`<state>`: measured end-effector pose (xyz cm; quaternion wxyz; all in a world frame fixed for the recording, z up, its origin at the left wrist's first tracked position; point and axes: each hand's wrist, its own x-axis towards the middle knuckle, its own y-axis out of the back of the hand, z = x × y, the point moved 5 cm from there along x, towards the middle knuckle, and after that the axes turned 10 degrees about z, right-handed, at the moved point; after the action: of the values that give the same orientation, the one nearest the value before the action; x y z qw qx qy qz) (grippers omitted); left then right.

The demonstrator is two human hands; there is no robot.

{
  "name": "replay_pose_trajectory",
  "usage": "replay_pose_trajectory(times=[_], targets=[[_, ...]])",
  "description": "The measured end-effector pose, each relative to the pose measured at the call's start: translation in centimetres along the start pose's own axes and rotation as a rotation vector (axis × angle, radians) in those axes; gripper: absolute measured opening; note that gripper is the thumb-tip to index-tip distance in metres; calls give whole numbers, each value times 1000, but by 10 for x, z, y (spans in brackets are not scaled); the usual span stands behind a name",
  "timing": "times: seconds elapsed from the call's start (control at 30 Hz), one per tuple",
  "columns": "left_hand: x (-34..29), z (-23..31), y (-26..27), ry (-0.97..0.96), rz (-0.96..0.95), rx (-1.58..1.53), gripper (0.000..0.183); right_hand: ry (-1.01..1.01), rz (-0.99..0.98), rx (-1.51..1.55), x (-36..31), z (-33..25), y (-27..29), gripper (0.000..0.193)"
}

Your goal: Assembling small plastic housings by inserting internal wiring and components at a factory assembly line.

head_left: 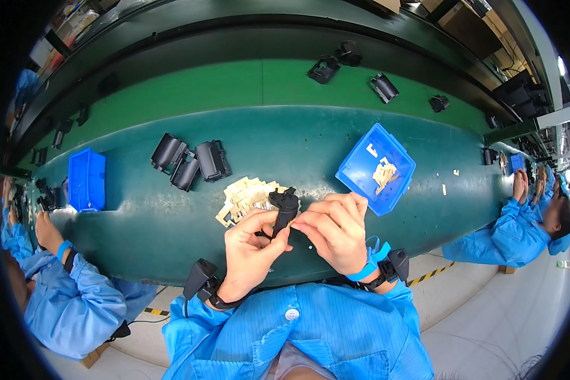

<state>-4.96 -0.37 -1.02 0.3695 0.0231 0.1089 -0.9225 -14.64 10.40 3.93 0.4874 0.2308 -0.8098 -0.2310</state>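
Note:
My left hand (250, 248) is closed round a black plastic part (285, 206), which stands up between thumb and fingers above the table's near edge. My right hand (337, 233) meets it from the right, thumb and fingertips pinched against the part's lower side. A small yellowish bit shows at those fingertips, too small to name. Just behind the left hand lies a loose pile of flat cream-coloured cut pieces (244, 197), partly hidden by the hand and the part. Beyond the right hand stands a blue bin (354, 170) with several similar cream pieces inside.
Black plastic housings (213, 160) lie grouped at the left of the green table (278, 139). More black housings (384, 88) rest on the light green strip behind. Another blue bin (87, 180) stands far left. Co-workers in blue sleeves (76, 304) sit on both sides.

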Motion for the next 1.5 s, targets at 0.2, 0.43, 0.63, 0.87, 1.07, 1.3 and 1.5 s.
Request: replay_pose_trajectory(times=[0.2,0.43,0.63,0.87,1.07,1.3,1.5], targets=[[-1,-6,-1,173,-8,-184,24,127,78,-130,-9,-7,3,22],[-2,-7,-3,131,-42,-195,23,-66,33,56,-3,3,6,23],[-1,-7,-2,133,-5,-188,21,-82,11,89,-1,5,10,21],[-3,-2,-6,34,-2,-113,24,-34,-1,19,1,0,6,21],[-4,0,-7,113,-14,-135,23,73,63,-127,-6,-7,5,24],[-6,-15,-4,558,-74,-482,23,196,6,-218,-13,-9,5,17],[-7,-24,-3,615,-86,-429,15,296,-74,-232,-18,-15,9,14]])
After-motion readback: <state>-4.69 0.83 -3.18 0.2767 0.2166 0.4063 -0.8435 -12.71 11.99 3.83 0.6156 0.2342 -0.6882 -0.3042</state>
